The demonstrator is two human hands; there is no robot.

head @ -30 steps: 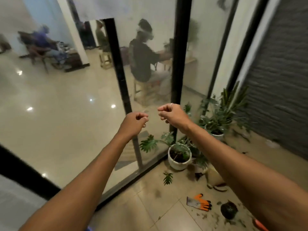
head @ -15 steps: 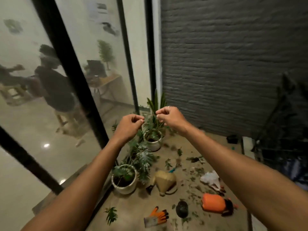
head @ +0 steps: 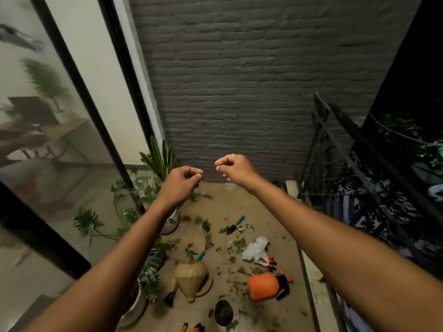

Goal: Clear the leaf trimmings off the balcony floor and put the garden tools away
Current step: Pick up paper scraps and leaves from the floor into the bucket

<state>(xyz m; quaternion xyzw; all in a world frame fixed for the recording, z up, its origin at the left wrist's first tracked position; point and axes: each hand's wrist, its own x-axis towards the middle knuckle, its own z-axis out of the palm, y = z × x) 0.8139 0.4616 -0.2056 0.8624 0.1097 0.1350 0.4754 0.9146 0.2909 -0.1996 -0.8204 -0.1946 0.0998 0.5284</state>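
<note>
Green leaf trimmings lie scattered over the tan balcony floor. A small trowel with a teal handle lies near the far middle, and a hand rake with a teal handle lies closer in. An orange spray bottle lies on its side at the right. Orange gloves show at the bottom edge. My left hand and my right hand are stretched out at chest height, fingers curled, holding nothing, well above the floor.
Potted plants line the glass door on the left. A tan watering can lies on the floor, with a white plastic bag and a dark round pot nearby. A grey brick wall closes the far end; a black railing runs along the right.
The view has swung right, from the glass door to the balcony floor and brick wall. Both hands stay raised and curled, a little further apart.
</note>
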